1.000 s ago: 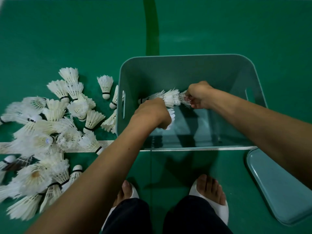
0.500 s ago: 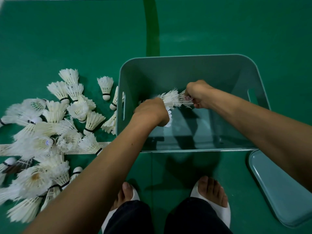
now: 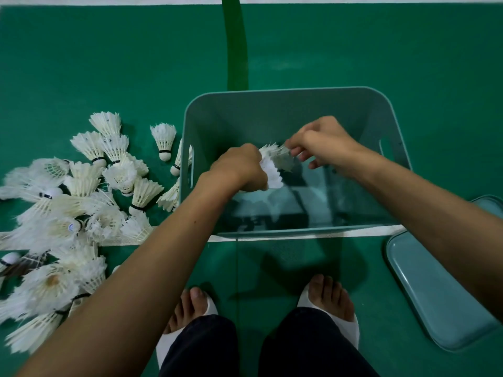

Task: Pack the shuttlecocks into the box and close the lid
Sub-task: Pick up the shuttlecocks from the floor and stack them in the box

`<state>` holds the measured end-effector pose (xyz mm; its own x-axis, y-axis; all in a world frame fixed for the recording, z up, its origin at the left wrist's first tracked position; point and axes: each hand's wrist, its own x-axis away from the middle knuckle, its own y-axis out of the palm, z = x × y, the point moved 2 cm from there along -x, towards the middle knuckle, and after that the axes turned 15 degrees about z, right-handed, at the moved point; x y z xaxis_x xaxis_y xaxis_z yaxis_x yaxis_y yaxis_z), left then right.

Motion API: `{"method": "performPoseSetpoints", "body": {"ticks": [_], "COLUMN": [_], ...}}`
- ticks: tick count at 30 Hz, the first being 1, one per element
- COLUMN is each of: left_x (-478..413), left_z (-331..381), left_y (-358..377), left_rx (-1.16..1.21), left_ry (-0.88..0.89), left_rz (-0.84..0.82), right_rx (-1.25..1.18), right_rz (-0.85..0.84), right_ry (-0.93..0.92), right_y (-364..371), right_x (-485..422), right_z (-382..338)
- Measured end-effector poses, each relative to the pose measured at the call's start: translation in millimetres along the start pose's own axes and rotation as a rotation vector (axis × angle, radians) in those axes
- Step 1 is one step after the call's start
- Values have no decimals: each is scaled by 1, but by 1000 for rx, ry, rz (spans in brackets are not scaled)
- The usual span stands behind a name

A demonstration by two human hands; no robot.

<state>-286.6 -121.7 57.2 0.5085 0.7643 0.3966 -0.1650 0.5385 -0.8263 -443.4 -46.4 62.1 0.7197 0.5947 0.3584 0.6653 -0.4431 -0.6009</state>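
Over the open box (image 3: 272,112), the left hand (image 3: 239,170) curls round a stack (image 3: 275,167) of shuttlecocks — the right hand (image 3: 324,144) pinches its feathered end, other fingers loose. The pile (image 3: 81,202) lies left of the box, the lid (image 3: 435,292) right

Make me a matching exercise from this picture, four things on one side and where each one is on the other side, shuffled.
Things:
1. box
2. lid
3. loose shuttlecocks
4. held shuttlecocks

Places:
A. lying on the floor, right of the box
B. gripped by the left hand and right hand, above the box
C. standing open on the floor
D. heaped on the floor, left of the box

Pairs: 1-C, 2-A, 3-D, 4-B.
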Motion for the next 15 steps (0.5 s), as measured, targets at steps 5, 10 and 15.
{"method": "performPoseSetpoints", "body": {"ticks": [5,10,15], "left_x": [11,16,18], "left_z": [21,23,7], "left_y": [-1,4,2], "left_rx": [242,193,-79], "left_ry": [62,117,-121], "left_rz": [94,217,126], "right_rx": [11,187,497], "right_rz": [-214,68,306], "right_ry": [-184,-193,-95], "right_y": [-5,-11,-27], "right_x": [36,21,8], "right_z": [-3,9,7]}}
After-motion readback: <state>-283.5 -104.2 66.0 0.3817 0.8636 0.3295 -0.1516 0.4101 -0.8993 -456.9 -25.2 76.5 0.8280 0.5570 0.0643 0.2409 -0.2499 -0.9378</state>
